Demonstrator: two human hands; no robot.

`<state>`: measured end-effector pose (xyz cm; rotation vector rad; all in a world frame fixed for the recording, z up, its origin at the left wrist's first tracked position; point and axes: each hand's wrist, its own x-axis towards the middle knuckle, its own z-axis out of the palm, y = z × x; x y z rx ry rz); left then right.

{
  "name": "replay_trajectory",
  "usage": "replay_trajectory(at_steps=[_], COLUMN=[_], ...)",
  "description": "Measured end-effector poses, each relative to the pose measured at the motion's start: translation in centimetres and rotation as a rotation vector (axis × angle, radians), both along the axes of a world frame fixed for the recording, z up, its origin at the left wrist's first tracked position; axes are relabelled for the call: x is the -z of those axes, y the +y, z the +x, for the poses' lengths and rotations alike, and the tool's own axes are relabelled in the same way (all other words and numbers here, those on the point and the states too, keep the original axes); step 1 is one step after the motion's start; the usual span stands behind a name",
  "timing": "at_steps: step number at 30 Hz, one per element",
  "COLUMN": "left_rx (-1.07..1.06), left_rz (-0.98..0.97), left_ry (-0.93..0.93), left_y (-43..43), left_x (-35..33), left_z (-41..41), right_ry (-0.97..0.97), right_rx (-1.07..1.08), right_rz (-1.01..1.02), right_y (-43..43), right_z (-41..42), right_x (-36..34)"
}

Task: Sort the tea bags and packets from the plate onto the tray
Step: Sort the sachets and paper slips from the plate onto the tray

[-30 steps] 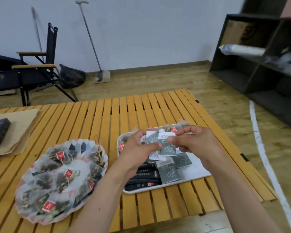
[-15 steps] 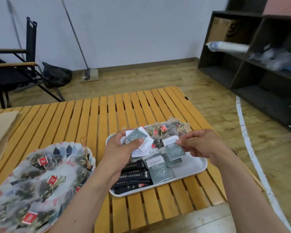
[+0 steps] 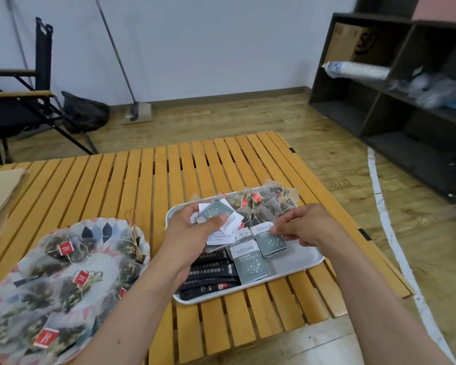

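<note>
Grey-and-white packets (image 3: 216, 212) are fanned in the left hand (image 3: 192, 230). Its fingers (image 3: 185, 214) are curled behind the bundle and the thumb is clamped across the front, holding it just above the near-left part of the white tray (image 3: 296, 262).

The right hand (image 3: 313, 225) reaches in from the other side. Its fingers (image 3: 283, 226) pinch the top corner of a single grey packet (image 3: 271, 241), which lies on the tray directly under those fingertips. The other fingers of that hand are loosely bent and hold nothing.

Just beside that packet, toward the person, a second grey packet (image 3: 250, 264) lies flat on the tray. It overlaps a row of black stick sachets (image 3: 208, 272) that runs beneath the left wrist.

Beyond both sets of fingertips, at the far end of the tray, is a heap of mesh tea bags (image 3: 261, 206) with red tags.

Well to the left of the left hand, the patterned plate (image 3: 104, 229) rests on the slatted wooden tabletop (image 3: 169, 175). It is covered with more red-tagged mesh bags (image 3: 71, 285), and none of them touches either hand.
</note>
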<state>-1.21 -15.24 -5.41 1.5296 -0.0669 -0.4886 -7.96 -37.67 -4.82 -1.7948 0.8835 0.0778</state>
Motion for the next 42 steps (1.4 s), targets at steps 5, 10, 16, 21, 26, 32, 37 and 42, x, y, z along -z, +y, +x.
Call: replay_trajectory(at_steps=[5, 10, 16, 21, 26, 32, 37, 42], left_rx=[-0.006, 0.021, 0.107, 0.146, 0.060, 0.022, 0.099, 0.124], left_rz=[-0.007, 0.031, 0.048, 0.085, 0.106, 0.138, 0.099, 0.079], left_ry=[-0.004, -0.064, -0.114, -0.118, -0.093, -0.121, -0.077, -0.027], left_y=[0.2, -0.1, -0.5, -0.7, -0.4, -0.2, -0.6, -0.5], left_x=[0.1, 0.1, 0.1, 0.5, 0.4, 0.4, 0.0, -0.3], left_z=[0.3, -0.1, -0.3, -0.3, 0.2, 0.4, -0.2, -0.3], right_ry=[-0.029, -0.105, -0.344, -0.271, -0.281, -0.340, -0.384, -0.426], right_rx=[-0.103, -0.093, -0.137, -0.128, -0.006, -0.100, -0.126, -0.072], right_rz=[-0.075, -0.082, 0.072, 0.149, 0.263, 0.050, 0.062, 0.040], right_y=[0.6, 1.1, 3.5, 3.4, 2.5, 1.8, 2.9, 3.5], right_z=[-0.1, -0.4, -0.9, -0.9, -0.5, -1.1, -0.8, -0.5], right_x=[0.0, -0.7, -2.3, -2.0, -1.6, -2.0, -2.3, -2.0])
